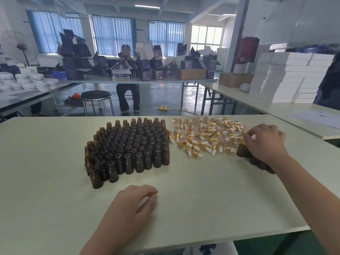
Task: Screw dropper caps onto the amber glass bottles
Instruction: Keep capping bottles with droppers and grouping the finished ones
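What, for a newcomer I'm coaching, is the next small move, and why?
Probably lift the dropper cap that the right hand seems to pinch at the right edge of the cap pile, then carry it to the block of amber bottles, which stand uncapped.

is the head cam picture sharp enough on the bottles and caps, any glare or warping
Head view: even, soft light, no glare on the bottles or caps, both sharp; the far window is blown out; the wide lens bows the table edge; the right hand is slightly smeared, its grip unclear.
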